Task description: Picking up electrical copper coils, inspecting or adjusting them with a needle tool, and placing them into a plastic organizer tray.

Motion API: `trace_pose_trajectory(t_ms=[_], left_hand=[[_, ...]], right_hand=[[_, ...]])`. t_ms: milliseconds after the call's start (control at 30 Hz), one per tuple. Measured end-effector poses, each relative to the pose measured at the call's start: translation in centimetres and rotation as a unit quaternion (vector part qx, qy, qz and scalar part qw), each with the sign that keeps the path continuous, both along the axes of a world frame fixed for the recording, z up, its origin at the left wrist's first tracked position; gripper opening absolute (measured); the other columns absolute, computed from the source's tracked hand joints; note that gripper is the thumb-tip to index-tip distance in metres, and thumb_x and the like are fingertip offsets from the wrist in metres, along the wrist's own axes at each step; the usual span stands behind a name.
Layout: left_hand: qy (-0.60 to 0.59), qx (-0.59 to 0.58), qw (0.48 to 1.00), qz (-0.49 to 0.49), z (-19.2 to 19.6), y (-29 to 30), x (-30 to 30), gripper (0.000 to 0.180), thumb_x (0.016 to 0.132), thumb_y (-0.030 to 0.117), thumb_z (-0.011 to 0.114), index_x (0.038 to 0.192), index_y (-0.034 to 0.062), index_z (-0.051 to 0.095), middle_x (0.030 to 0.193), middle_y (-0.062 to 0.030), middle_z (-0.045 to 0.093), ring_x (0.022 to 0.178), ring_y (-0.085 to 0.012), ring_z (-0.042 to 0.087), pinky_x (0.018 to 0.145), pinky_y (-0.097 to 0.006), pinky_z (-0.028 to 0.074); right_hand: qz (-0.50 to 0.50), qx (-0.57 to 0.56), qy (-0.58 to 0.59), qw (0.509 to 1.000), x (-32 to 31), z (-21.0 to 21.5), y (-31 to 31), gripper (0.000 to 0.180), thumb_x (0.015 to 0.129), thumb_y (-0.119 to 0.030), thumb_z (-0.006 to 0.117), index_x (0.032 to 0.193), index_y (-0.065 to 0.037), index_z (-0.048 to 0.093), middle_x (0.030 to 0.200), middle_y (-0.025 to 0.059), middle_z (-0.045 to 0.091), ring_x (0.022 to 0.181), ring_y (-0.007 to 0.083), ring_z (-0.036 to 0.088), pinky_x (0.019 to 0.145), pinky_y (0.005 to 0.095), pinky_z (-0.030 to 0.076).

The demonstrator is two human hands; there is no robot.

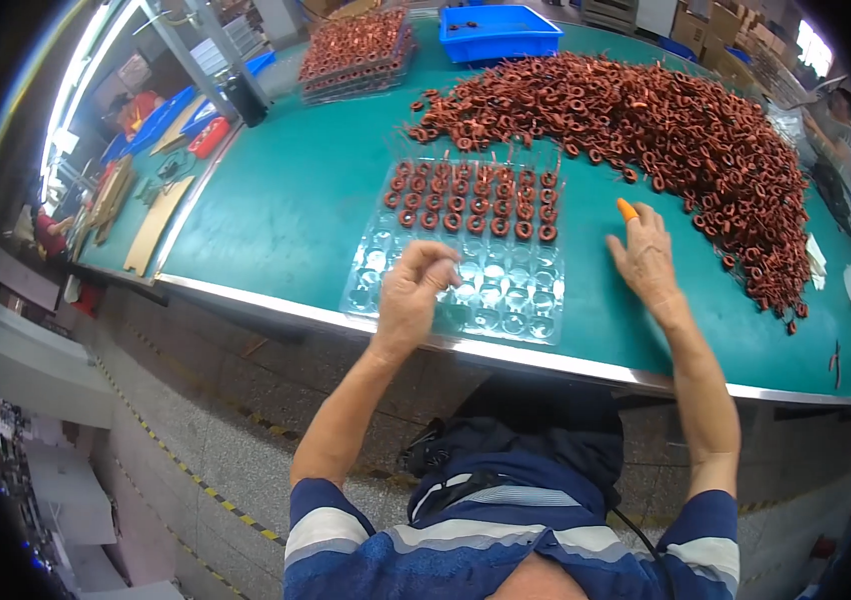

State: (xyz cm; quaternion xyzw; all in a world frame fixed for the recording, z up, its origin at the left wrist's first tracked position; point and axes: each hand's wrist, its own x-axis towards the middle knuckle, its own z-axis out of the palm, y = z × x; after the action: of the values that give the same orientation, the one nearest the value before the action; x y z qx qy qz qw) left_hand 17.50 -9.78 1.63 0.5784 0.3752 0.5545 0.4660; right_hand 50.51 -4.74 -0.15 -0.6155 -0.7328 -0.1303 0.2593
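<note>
- Head view, counter: we see a smooth, matte green surface, the counter [286,220], edged at the front by a bright metal strip [276,306].
- Head view, tray: on it lies a thin, glossy, clear plastic tray [516,298] moulded in round pockets. Its far rows carry reddish-brown wire-wound rings [478,207], fine leads projecting; its near pockets reflect light.
- Head view, left hand: we find the left hand [410,302] above the near pockets, fingers curled and thumb brought in toward them; we cannot tell whether anything is gripped.
- Head view, right hand: the right hand [651,262] is released, fingers spread, between tray and heap; one finger wears an orange cover [628,209].
- Head view, surroundings: we note a loose, tangled heap of like rings [636,120], a rectangular blue plastic bin [502,48] and stacked filled trays [356,58].
</note>
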Motion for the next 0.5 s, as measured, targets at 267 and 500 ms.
trace_pose_trajectory(t_ms=[267,500], left_hand=[[0.179,0.044,0.965,0.189,0.5,7.0,-8.9,0.013,0.085,0.010,0.067,0.092,-0.0004,0.066,0.083,-0.0030,0.065,0.076,-0.0092,0.058,0.071,-0.024,0.047],[0.307,0.091,0.925,0.206,-0.9,10.2,-9.4,0.013,0.078,0.011,0.069,0.088,0.0017,0.069,0.079,-0.0059,0.062,0.073,-0.0158,0.058,0.069,-0.029,0.047]], right_hand=[[0.030,0.020,-0.040,0.999,3.5,-1.8,1.7,0.023,0.086,-0.013,0.063,0.103,0.002,0.059,0.107,0.0125,0.055,0.096,0.0307,0.054,0.082,0.0418,0.045],[0.052,0.025,0.043,0.997,4.9,-1.7,1.8,0.014,0.088,-0.005,0.059,0.100,0.003,0.059,0.099,0.0147,0.056,0.090,0.0327,0.055,0.078,0.0395,0.047]])
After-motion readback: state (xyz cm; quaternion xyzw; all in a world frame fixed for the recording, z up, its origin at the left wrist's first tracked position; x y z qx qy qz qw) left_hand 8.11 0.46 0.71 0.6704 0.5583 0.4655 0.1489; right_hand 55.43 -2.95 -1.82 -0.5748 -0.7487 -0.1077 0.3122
